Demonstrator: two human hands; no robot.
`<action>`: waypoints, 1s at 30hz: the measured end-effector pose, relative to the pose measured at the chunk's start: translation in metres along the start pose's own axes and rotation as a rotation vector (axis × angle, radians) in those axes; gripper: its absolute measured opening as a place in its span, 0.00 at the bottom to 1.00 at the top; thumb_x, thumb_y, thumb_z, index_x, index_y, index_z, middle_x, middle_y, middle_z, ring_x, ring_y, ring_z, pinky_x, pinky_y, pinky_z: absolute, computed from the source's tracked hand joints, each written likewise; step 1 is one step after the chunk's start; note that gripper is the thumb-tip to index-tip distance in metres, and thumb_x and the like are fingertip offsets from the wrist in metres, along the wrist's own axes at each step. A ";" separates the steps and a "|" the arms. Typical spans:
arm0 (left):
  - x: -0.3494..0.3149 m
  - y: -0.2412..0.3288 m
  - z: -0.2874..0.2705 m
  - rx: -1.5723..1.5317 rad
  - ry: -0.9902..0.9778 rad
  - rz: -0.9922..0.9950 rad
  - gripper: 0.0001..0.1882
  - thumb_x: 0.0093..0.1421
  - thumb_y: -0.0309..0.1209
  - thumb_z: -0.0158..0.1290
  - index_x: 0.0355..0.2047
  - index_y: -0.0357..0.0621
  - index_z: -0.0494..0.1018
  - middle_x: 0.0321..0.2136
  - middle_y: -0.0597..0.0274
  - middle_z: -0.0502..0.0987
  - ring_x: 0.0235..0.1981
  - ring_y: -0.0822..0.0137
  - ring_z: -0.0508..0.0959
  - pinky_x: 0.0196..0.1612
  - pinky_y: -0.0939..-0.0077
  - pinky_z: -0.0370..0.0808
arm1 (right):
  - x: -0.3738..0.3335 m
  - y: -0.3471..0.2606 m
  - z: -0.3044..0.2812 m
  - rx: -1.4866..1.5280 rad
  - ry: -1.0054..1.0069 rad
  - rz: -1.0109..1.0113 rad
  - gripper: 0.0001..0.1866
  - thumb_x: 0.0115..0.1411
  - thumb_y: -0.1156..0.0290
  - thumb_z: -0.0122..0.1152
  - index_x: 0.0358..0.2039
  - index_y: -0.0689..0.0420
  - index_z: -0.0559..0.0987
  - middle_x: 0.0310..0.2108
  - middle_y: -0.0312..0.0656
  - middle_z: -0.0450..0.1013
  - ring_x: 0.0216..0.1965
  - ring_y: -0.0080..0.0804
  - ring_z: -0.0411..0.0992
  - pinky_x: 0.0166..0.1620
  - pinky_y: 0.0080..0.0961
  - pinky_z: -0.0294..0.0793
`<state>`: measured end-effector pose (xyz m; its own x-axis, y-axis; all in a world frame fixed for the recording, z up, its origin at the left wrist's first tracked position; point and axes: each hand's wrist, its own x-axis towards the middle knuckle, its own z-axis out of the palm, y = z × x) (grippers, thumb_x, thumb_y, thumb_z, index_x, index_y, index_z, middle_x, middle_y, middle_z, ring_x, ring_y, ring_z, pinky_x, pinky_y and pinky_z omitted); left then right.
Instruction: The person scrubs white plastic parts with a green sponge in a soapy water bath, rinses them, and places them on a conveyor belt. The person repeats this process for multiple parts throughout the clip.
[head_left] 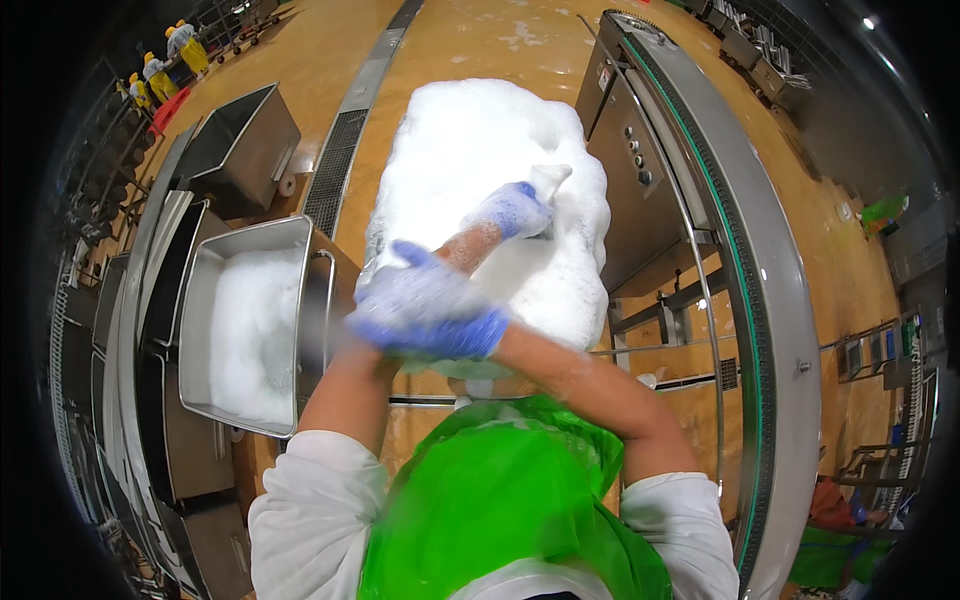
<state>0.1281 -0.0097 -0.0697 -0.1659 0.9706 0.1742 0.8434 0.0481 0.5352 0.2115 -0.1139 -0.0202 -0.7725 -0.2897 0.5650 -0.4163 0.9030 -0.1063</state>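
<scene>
My forearms cross above a large tub of white foam (470,140), which heaps up and covers nearly all of the tub. My left hand (510,212), in a blue glove, reaches into the middle of the foam. Its fingers are closed around a foam-covered whitish piece (550,180) whose kind I cannot make out. Over my left forearm lies my right hand (425,308), also in a blue glove. Motion smears its fingers, so its grip is unclear. Suds cling to both gloves.
At left stands a metal bin (190,320) with foam inside, and behind it a deeper grey bin (240,140). A conveyor (740,250) with a steel side cabinet runs along the right. A floor drain (340,160) lies beyond. Several people work far left.
</scene>
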 end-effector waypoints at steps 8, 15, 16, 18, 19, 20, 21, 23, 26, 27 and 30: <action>-0.011 0.018 -0.027 -0.232 -0.126 -0.192 0.11 0.52 0.32 0.54 0.31 0.38 0.80 0.29 0.48 0.81 0.33 0.60 0.81 0.43 0.65 0.77 | -0.087 0.108 -0.075 -0.306 0.132 0.620 0.20 0.45 0.71 0.70 0.42 0.55 0.77 0.41 0.45 0.72 0.45 0.47 0.69 0.51 0.46 0.67; -0.021 -0.011 0.002 -1.352 -0.080 -0.461 0.21 0.64 0.44 0.50 0.44 0.37 0.72 0.30 0.60 0.73 0.31 0.70 0.76 0.33 0.76 0.76 | -0.115 0.101 0.010 0.489 0.748 0.961 0.41 0.58 0.65 0.67 0.67 0.61 0.57 0.58 0.54 0.63 0.60 0.42 0.63 0.64 0.35 0.62; -0.027 -0.023 0.012 -1.362 -0.132 -0.465 0.21 0.64 0.45 0.50 0.44 0.37 0.71 0.30 0.60 0.73 0.32 0.71 0.76 0.32 0.77 0.76 | -0.113 0.100 0.023 0.774 0.751 1.046 0.39 0.60 0.64 0.64 0.67 0.61 0.57 0.57 0.54 0.65 0.58 0.42 0.66 0.61 0.34 0.65; -0.031 -0.033 0.020 -1.356 -0.167 -0.495 0.22 0.63 0.44 0.54 0.45 0.35 0.70 0.32 0.55 0.74 0.36 0.65 0.77 0.36 0.71 0.78 | -0.129 0.114 0.037 0.544 0.545 1.150 0.35 0.61 0.66 0.61 0.65 0.62 0.60 0.51 0.56 0.69 0.53 0.45 0.71 0.58 0.35 0.69; -0.032 -0.038 0.019 -0.874 -0.208 -0.273 0.22 0.63 0.42 0.54 0.45 0.34 0.70 0.34 0.52 0.75 0.37 0.62 0.77 0.38 0.68 0.78 | -0.130 0.110 0.034 0.459 0.440 1.203 0.31 0.61 0.67 0.60 0.63 0.63 0.63 0.48 0.58 0.71 0.52 0.47 0.72 0.57 0.36 0.71; -0.032 -0.043 0.018 -0.392 -0.235 -0.053 0.22 0.62 0.41 0.55 0.46 0.33 0.70 0.35 0.49 0.76 0.38 0.58 0.78 0.40 0.65 0.77 | -0.131 0.108 0.030 0.375 0.333 1.251 0.29 0.61 0.68 0.58 0.61 0.63 0.66 0.46 0.59 0.73 0.50 0.49 0.74 0.56 0.38 0.72; -0.038 -0.042 0.024 -0.277 -0.180 -0.041 0.20 0.61 0.38 0.53 0.46 0.32 0.71 0.38 0.46 0.76 0.40 0.54 0.78 0.43 0.62 0.76 | -0.134 0.108 0.027 0.303 0.232 1.258 0.25 0.60 0.69 0.58 0.57 0.64 0.68 0.44 0.60 0.73 0.49 0.51 0.74 0.55 0.39 0.72; -0.054 -0.023 0.024 -0.048 -0.069 -0.039 0.18 0.60 0.33 0.50 0.45 0.31 0.73 0.44 0.38 0.77 0.44 0.46 0.78 0.49 0.56 0.74 | -0.136 0.110 0.018 0.156 0.030 1.254 0.19 0.60 0.71 0.56 0.51 0.64 0.72 0.42 0.63 0.74 0.48 0.55 0.74 0.54 0.42 0.72; -0.035 -0.105 0.057 0.195 -0.204 -0.055 0.11 0.59 0.29 0.48 0.37 0.36 0.76 0.36 0.41 0.77 0.42 0.45 0.76 0.46 0.55 0.73 | -0.156 0.125 0.063 -0.020 -0.152 1.208 0.14 0.60 0.70 0.53 0.43 0.63 0.76 0.39 0.60 0.76 0.42 0.56 0.75 0.48 0.46 0.74; -0.034 -0.107 0.063 0.078 -0.142 -0.062 0.13 0.60 0.31 0.48 0.38 0.36 0.76 0.37 0.41 0.78 0.43 0.45 0.77 0.48 0.56 0.73 | -0.179 0.139 0.088 -0.120 -0.220 1.177 0.13 0.59 0.71 0.53 0.42 0.62 0.77 0.36 0.59 0.77 0.39 0.57 0.76 0.44 0.46 0.75; -0.054 -0.105 0.058 -0.222 -0.006 -0.152 0.18 0.63 0.39 0.50 0.41 0.36 0.76 0.40 0.42 0.78 0.44 0.49 0.78 0.49 0.58 0.73 | -0.181 0.143 0.128 -0.178 -0.279 1.191 0.12 0.60 0.71 0.54 0.43 0.62 0.77 0.37 0.56 0.76 0.39 0.52 0.76 0.44 0.43 0.76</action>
<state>0.0782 -0.0534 -0.1833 -0.2782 0.9577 0.0736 0.6763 0.1409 0.7230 0.2304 0.0271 -0.2419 -0.7099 0.7043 -0.0042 0.6705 0.6741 -0.3098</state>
